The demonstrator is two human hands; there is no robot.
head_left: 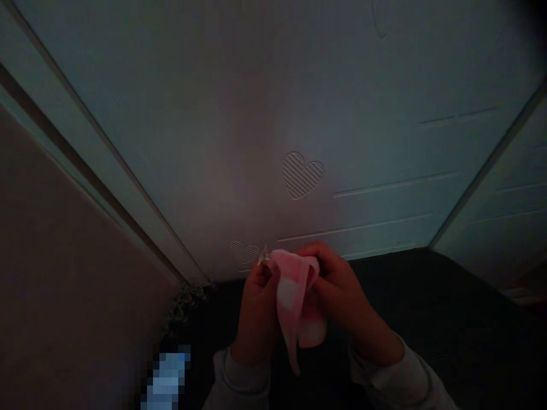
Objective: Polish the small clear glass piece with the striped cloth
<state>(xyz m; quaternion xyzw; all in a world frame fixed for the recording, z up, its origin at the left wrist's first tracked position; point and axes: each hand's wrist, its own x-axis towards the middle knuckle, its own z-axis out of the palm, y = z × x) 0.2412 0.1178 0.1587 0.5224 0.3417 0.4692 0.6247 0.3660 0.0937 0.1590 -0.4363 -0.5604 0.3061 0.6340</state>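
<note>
A pink sock (291,304) with pale patches hangs between my two hands, just in front of a white panel. My left hand (258,313) is closed on its upper left edge. A small clear plastic piece (264,255) sticks up by the left fingertips; it looks like a hanger tag. Gripping the upper right side of the pink fabric is my right hand (344,287), its fingers curled in and partly hidden behind the cloth. Lower down, a second rounded pink flap (313,330) with a pale end shows behind the front piece; whether it is a separate sock, I cannot tell.
The upright white panel (222,142) carries embossed hearts (302,175) and raised lines. A dark surface (397,302) spreads below it. Dark curly trim (188,299) runs along the left edge beside a brownish wall (64,256). A bright pixelated patch (166,378) shows at lower left. Lighting is dim.
</note>
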